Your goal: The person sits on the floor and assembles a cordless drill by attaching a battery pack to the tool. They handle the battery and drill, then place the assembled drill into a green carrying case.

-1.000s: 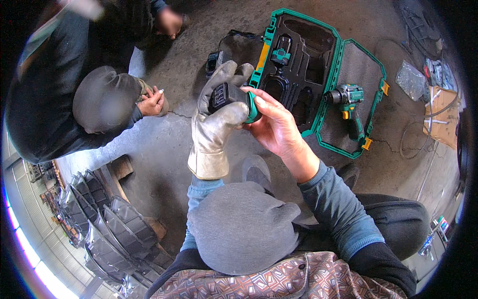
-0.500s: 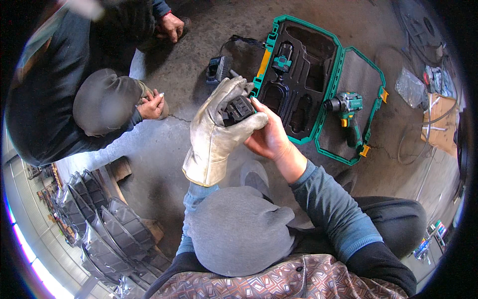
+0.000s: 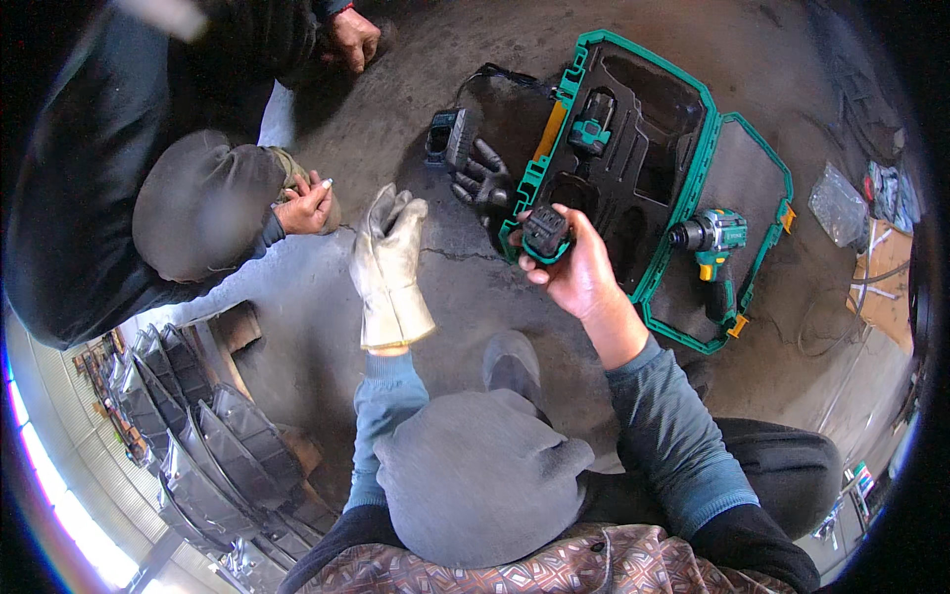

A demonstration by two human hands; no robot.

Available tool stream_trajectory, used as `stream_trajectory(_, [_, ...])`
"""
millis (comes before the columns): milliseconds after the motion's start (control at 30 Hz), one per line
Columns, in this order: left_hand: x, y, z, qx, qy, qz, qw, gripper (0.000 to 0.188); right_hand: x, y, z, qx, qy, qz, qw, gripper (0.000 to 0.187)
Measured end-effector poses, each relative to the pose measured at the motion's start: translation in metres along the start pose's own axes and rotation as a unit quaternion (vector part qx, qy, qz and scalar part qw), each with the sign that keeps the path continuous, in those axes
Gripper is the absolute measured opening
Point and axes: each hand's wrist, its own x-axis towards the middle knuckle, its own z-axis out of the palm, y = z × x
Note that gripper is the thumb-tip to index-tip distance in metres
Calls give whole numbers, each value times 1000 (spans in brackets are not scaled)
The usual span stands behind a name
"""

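My left hand [image 3: 392,272], in a pale leather work glove, is raised over the floor with its fingers stretched out and nothing in them. Bare, my right hand [image 3: 586,272] grips a black battery pack [image 3: 545,234], its terminal side turned up. The pack is just in front of the near left corner of an open green tool case [image 3: 709,163]. A green-and-black tool part [image 3: 592,123] sits in the case's black moulded tray. On the case's lid half lies a green cordless drill [image 3: 718,247]. Left of the case are a black charger [image 3: 448,139] and a black glove [image 3: 485,181].
At the left a person crouches in dark clothing, one hand [image 3: 305,206] at the knee with a small white-tipped thing, the other hand [image 3: 353,40] farther back. A clear plastic bag [image 3: 839,206] and a cardboard piece [image 3: 881,282] lie at the right. Several dark metal parts [image 3: 237,436] stand lower left.
My hands have moved apart. The left has let go of the battery pack and drawn back left; the right has carried the pack right, toward the case. The view has shifted slightly.
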Motion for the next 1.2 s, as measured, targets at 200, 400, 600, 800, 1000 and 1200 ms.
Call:
stream_trajectory(200, [35,5,20,303,30,115,946,89,5,-19,8,-23,-24,-30,999,51])
stream_trajectory(400, [48,37,72,418,71,175,889,107,7,-19,0,-35,30,-25,999,41])
stream_trajectory(600, [57,31,87,321,86,170,928,88,12,-14,-6,-23,13,-30,999,39])
stream_trajectory(800, [23,81,49,287,110,239,921,95,10,-22,4,-37,-69,-100,992,37])
stream_trajectory(1000, [-17,126,11,275,67,361,888,100,-8,-34,57,-170,-146,-108,968,61])
stream_trajectory(1200, [-41,158,-4,276,6,341,898,97,-20,-37,88,-237,-134,-126,954,69])
